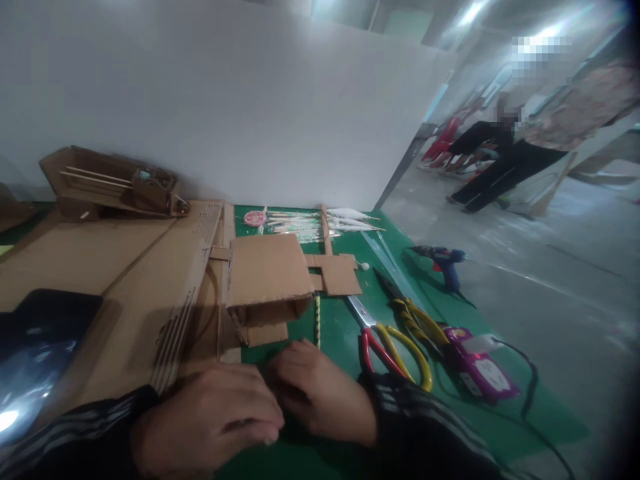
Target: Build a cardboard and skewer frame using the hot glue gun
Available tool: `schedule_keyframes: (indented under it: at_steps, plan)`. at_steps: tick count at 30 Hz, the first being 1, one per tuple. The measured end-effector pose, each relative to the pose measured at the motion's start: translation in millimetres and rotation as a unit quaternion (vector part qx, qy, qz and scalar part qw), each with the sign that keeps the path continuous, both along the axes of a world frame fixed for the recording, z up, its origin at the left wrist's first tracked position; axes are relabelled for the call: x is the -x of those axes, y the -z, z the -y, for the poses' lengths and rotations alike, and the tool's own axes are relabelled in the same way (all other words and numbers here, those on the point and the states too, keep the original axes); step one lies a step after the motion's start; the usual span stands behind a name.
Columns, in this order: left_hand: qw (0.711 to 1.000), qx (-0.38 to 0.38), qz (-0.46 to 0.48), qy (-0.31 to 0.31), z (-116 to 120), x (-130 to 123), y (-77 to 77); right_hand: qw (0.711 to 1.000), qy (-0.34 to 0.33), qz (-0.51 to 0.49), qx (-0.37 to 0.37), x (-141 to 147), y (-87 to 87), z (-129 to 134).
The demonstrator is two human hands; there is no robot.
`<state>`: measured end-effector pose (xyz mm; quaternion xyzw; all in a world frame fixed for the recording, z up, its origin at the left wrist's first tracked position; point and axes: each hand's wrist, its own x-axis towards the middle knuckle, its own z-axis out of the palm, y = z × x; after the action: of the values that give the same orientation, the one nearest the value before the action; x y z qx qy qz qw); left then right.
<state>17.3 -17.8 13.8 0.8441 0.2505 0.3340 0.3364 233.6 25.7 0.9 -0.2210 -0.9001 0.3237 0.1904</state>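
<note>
My left hand [210,417] is in front of me at the table's near edge, its fingers bent and pressed together. Beside it, my right hand [320,390] is curled with its fingers turned inward. Whatever either hand might hold is hidden by the fingers. Just beyond them sits an open-fronted cardboard box [270,270] with a small cardboard piece [341,275] at its right side. Scissors [373,333] with one red and one yellow handle lie near my right hand.
Pliers [413,313], a purple plug-in power unit [480,367] with a cable and a glue gun [440,260] lie right. White glue sticks [350,220] and sticks lie behind the box. Left are cardboard sheets [150,267], a cardboard model [120,183] and a dark shiny object [45,353]. People stand beyond.
</note>
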Motion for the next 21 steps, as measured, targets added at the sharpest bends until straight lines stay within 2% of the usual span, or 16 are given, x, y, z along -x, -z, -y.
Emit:
schedule_keyframes:
  at_steps: [4, 7, 9, 11, 14, 18, 21]
  plan:
    - [0.996, -0.046, 0.018, -0.075, 0, 1, 6.3, 0.999, -0.013, -0.038, 0.017, 0, -2.5, 0]
    - [0.985, -0.083, -0.006, -0.153, -2, 2, 14.7, 0.995, -0.026, -0.073, 0.066, -2, -11.1, 2]
    - [0.977, -0.101, -0.037, -0.182, -4, 2, 21.4, 0.989, -0.033, -0.092, 0.107, -3, -16.6, 3]
    - [0.975, -0.114, -0.068, -0.177, -6, 2, 27.6, 0.983, -0.035, -0.108, 0.142, -4, -20.6, 4]
    - [0.981, -0.101, -0.112, -0.121, -8, 2, 32.2, 0.973, -0.034, -0.139, 0.184, -5, -23.9, 4]
    - [0.984, -0.044, -0.16, -0.065, -8, 1, 26.8, 0.959, -0.015, -0.182, 0.216, -7, -24.6, 3]
    - [0.983, -0.039, -0.175, -0.043, -6, 0, 18.8, 0.959, 0.023, -0.191, 0.208, -9, -22.9, 3]
